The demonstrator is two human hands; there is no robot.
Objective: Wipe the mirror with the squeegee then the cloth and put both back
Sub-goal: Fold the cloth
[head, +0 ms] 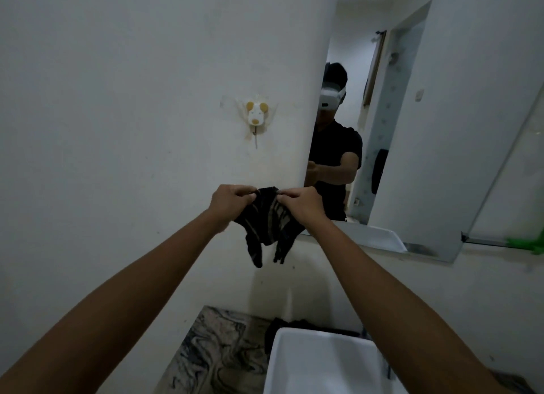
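A dark striped cloth (266, 226) hangs in front of the white wall, stretched between both hands. My left hand (231, 201) pinches its upper left edge and my right hand (300, 203) pinches its upper right edge, with two loose ends drooping below. The mirror (412, 134) is on the wall to the right and reflects a person in a dark shirt. Something green (530, 243), possibly the squeegee, lies on the glass shelf (482, 240) at the far right edge.
A white animal-shaped wall hook (255, 115) is stuck to the wall above the cloth. Below are a white basin (321, 361), a marbled countertop (212, 352) and dark fabric (282, 326) behind the basin.
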